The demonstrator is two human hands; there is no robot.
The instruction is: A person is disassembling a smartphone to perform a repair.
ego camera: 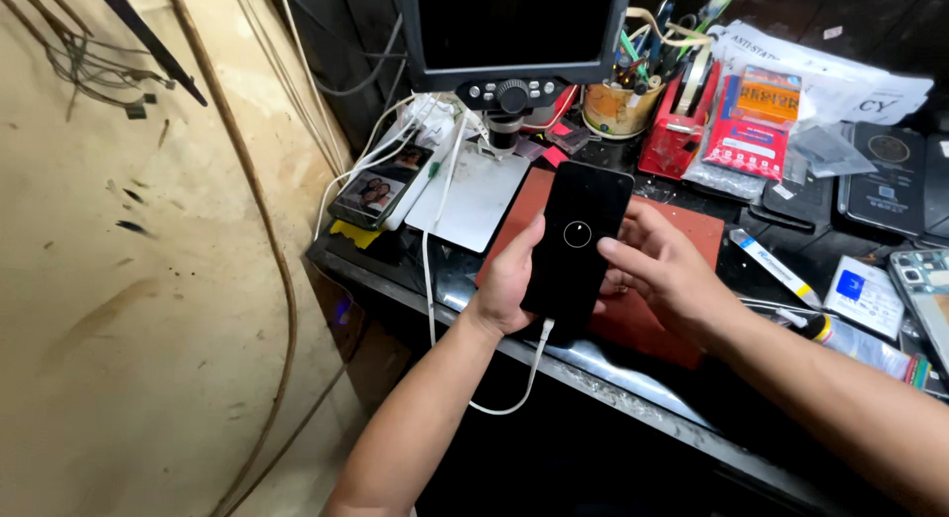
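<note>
The person stood at the front edge of a cluttered dark table [593,364], holding a slim black slab-shaped smartphone [578,242] above a flat red-brown rubber work mat [692,235]. The left hand [509,280] had its fingers wrapped around the phone's left side and back, thumb lying along the edge. The right hand [660,270] was loosely open beside the right edge, its fingertips touching the phone's side and gripping nothing. The dark screen showed only a small white ring near its middle. A thin white charging cable [514,388] was plugged into the phone's lower end and drooped in a loop below the table's front edge.

Toward the back edge stood a black-framed monitor on a microscope stand [514,33], a round tub crammed with tools [618,107], and a second phone with a lit screen [376,193] near the left corner. Flat packets and phone parts lay along the right side.

To my eye the risk lay in that hanging cable: a snag on it could jerk the phone from a one-handed hold, and it hung close enough to the front edge to fall past the table. A hard tug might also strain the plug in its port.
</note>
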